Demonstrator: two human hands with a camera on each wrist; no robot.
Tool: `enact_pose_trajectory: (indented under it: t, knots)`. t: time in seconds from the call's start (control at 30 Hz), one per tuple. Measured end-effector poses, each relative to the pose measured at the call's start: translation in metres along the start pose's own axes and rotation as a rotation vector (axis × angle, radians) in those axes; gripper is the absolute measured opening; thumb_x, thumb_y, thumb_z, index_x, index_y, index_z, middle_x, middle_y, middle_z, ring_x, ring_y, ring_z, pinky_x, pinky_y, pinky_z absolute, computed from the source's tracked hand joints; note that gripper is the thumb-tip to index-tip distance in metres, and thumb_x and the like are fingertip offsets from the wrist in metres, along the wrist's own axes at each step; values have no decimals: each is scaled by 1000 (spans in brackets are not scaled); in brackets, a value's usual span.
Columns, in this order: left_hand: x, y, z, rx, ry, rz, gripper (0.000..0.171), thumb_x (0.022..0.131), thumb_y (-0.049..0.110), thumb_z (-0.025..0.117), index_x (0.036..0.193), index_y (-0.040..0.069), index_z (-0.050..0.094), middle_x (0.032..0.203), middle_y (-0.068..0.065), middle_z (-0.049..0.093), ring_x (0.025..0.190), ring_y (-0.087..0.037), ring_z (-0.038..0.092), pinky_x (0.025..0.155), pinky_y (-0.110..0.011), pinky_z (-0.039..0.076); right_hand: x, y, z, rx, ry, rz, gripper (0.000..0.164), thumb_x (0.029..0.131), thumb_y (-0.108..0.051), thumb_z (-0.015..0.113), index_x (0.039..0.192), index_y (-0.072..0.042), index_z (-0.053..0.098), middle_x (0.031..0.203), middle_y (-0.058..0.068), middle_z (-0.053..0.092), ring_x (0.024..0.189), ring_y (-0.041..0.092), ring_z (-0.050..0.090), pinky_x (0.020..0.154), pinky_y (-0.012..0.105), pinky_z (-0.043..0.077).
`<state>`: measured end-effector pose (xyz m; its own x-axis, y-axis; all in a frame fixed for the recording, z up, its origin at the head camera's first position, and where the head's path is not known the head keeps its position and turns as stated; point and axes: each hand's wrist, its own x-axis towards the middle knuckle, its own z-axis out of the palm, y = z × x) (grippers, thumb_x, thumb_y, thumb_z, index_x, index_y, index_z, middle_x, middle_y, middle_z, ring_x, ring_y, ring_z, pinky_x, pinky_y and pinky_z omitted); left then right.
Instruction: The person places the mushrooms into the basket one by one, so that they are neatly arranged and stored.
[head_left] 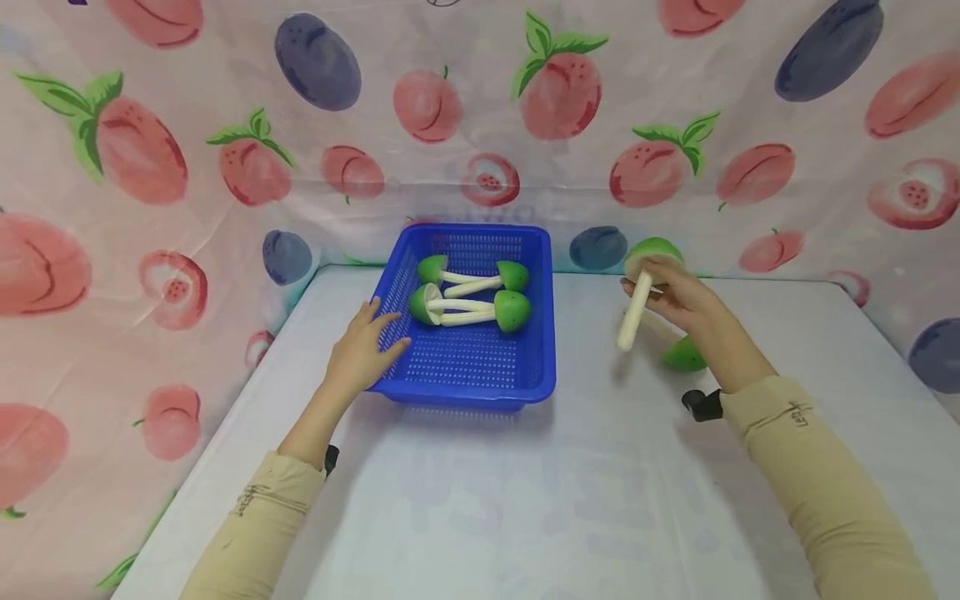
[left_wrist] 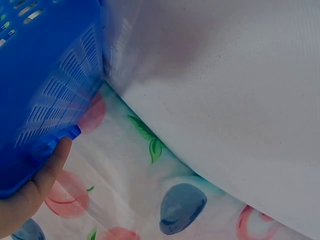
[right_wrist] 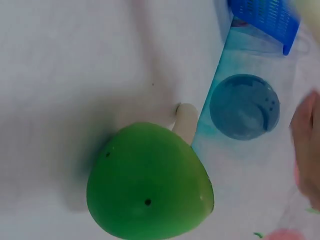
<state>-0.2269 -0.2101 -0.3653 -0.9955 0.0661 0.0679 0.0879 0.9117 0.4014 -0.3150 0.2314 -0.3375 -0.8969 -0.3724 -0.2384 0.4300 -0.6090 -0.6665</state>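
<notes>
My right hand (head_left: 678,293) grips a toy mushroom (head_left: 636,312) by its green cap's underside, above the table, its white stem slanting down. Below that wrist lies another green-capped mushroom (right_wrist: 150,182), partly hidden by the forearm in the head view. My left hand (head_left: 362,350) rests at the left rim of a blue plastic basket (head_left: 540,333), fingers spread and fairly straight; in the left wrist view one finger (left_wrist: 52,165) lies along the rim. Several green-capped mushrooms (head_left: 468,306) lie inside the basket, stems crossing.
A white-covered table (head_left: 480,500) bears the basket and the loose mushroom. Behind it hangs a fruit-print cloth (head_left: 570,150) that meets the table's back edge. Dark wrist-camera mounts (head_left: 701,406) show under both sleeves.
</notes>
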Motion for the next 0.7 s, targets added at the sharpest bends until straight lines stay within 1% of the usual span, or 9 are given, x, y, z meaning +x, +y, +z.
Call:
enact_pose_trajectory:
  t: [0.07, 0.13, 0.27, 0.37, 0.43, 0.53, 0.63, 0.7]
  knots:
    - [-1, -1, 0, 2, -2, -6, 54, 93, 37, 56, 137, 6, 48, 155, -22, 20, 145, -38, 13, 103, -66, 30, 0, 1, 5, -105, -15, 23, 6, 96, -9, 48, 100, -7, 52, 101, 11, 50, 86, 28, 68, 76, 35, 58]
    - [-1, -1, 0, 2, -3, -9, 54, 93, 37, 55, 137, 6, 48, 155, -22, 20, 145, -38, 13, 103, -66, 30, -1, 2, 8, -186, -20, 44, 9, 96, -15, 49, 103, -10, 50, 101, 10, 51, 85, 30, 69, 75, 37, 58]
    - [-1, -1, 0, -1, 4, -13, 55, 93, 37, 56, 137, 6, 48, 155, -21, 20, 145, -37, 13, 102, -66, 31, -1, 2, 13, -269, 12, 93, 16, 96, -22, 51, 109, -15, 46, 97, 8, 54, 82, 28, 68, 71, 37, 58]
    - [0, 0, -1, -6, 6, -7, 54, 93, 36, 56, 137, 6, 48, 155, -21, 21, 145, -37, 13, 101, -67, 31, -2, 3, 17, -324, 7, 132, 21, 97, -28, 48, 113, -17, 39, 95, 8, 57, 83, 24, 67, 72, 34, 58]
    - [1, 0, 0, -3, 5, 1, 54, 93, 36, 56, 137, 7, 48, 155, -21, 21, 145, -37, 13, 101, -67, 32, -3, 4, 19, -347, -14, 142, 22, 98, -31, 46, 113, -17, 39, 93, 8, 59, 83, 22, 67, 73, 33, 58]
    - [1, -1, 0, -1, 4, 7, 54, 93, 37, 56, 137, 7, 48, 155, -21, 21, 145, -37, 13, 100, -67, 32, -4, 5, 24, -365, -68, 117, 19, 99, -30, 43, 111, -16, 42, 89, 8, 63, 83, 19, 68, 72, 31, 57]
    - [1, -1, 0, 4, 7, 1, 54, 93, 37, 55, 137, 7, 48, 155, -21, 21, 145, -37, 13, 100, -67, 32, -4, 6, 31, -396, -120, 73, 14, 101, -24, 41, 107, -16, 50, 87, 5, 65, 84, 17, 67, 71, 30, 56]
    - [1, -2, 0, 7, 8, -3, 54, 93, 37, 55, 137, 8, 48, 155, -21, 21, 145, -38, 14, 100, -67, 32, -5, 5, 36, -444, -141, 47, 14, 100, -19, 42, 104, -17, 56, 88, 3, 65, 85, 16, 66, 72, 30, 55]
